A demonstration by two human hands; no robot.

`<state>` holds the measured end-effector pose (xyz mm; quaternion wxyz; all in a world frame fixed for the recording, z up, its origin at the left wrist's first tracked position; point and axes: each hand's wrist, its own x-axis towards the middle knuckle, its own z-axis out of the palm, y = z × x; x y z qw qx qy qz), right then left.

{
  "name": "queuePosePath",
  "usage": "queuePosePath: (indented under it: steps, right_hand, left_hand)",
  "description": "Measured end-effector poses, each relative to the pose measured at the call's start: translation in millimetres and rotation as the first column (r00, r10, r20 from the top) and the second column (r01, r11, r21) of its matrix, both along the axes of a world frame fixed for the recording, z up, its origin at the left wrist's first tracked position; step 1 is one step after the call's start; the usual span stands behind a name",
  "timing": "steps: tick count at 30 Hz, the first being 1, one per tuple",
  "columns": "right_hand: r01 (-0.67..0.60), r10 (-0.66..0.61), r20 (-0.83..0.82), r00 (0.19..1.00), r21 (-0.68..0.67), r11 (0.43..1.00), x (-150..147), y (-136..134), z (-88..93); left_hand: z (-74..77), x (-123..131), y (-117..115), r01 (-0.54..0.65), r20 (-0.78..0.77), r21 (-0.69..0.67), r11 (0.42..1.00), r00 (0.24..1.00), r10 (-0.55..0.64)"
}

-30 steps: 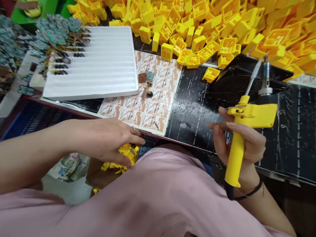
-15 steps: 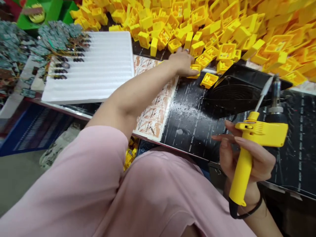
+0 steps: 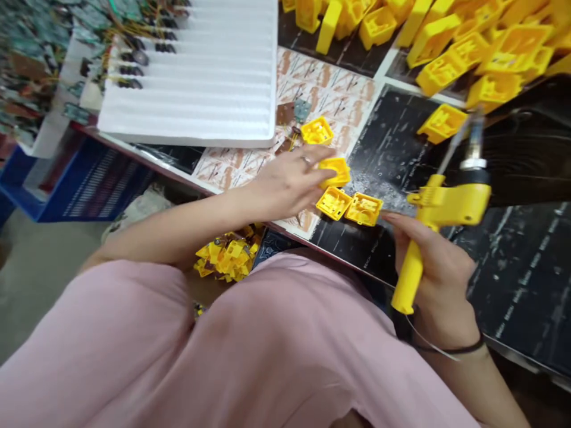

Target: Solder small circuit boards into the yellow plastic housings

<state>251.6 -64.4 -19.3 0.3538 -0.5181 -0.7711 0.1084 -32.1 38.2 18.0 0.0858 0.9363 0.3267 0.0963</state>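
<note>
My left hand (image 3: 289, 181) is low over the table, its fingers around a small yellow plastic case (image 3: 338, 171). Two open yellow cases, one left (image 3: 333, 203) and one right (image 3: 364, 209), lie just in front of it near the table's edge. Beyond the fingers sits another yellow case (image 3: 317, 131), beside a small circuit board (image 3: 302, 110) with wires. My right hand (image 3: 439, 261) grips a yellow soldering gun (image 3: 461, 203) by its handle, with the metal tip pointing up and away. A thin wire hangs below the handle.
A ribbed white foam tray (image 3: 200, 77) stands at left, with wired black parts along its left side. Circuit boards (image 3: 31, 77) are heaped beyond it. Yellow cases (image 3: 495, 89) pile up at the back right, near a dark fan-like unit (image 3: 530, 148). A blue crate (image 3: 80, 178) is below left.
My left hand has come back from the pile towards the table's near edge, and several yellow cases now lie there. The soldering gun stays in my right hand, slightly further left. The view has shifted.
</note>
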Motion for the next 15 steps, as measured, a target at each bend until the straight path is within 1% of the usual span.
queuePosePath:
  steps: [2, 3, 6, 9, 12, 14, 15]
  right_hand:
    - [-0.005, 0.000, 0.063, 0.998, 0.079, 0.997, -9.9, 8.8, 6.4]
    - [-0.010, 0.001, 0.093, 0.996, 0.096, 0.995, -15.1, 12.8, 8.3]
    - [-0.010, -0.007, 0.183, 0.983, 0.093, 0.996, -28.0, 21.9, 8.1]
    - [-0.033, 0.013, 0.226, 0.974, 0.085, 0.996, -28.5, 23.3, 6.1]
    - [-0.131, 0.127, 0.191, 0.973, 0.007, 0.991, -16.5, 14.9, 9.5]
    - [-0.186, 0.194, 0.158, 0.968, -0.062, 0.981, -8.7, 7.7, 13.4]
    - [-0.191, 0.201, 0.157, 0.967, -0.074, 0.979, -6.7, 4.9, 14.8]
  left_hand:
    - [-5.0, -12.0, -1.4, -0.074, 0.071, 0.020, 0.997, 0.995, 0.073]
    - [-5.9, -13.6, -3.4, -0.088, 0.078, 0.011, 0.996, 0.993, 0.086]
    - [-4.6, -6.5, -10.6, -0.048, 0.037, -0.010, 0.999, 0.998, 0.048]
    - [-3.1, 2.5, -12.1, 0.014, -0.049, -0.014, 1.000, 0.999, -0.015]
    - [-6.1, 5.5, -12.3, 0.039, -0.090, 0.002, 0.999, 0.995, -0.038]
    - [-9.6, 8.8, -16.2, 0.035, -0.075, 0.055, 0.998, 0.997, -0.030]
    - [-11.1, 12.0, -19.1, 0.031, -0.070, 0.082, 0.996, 0.997, -0.025]
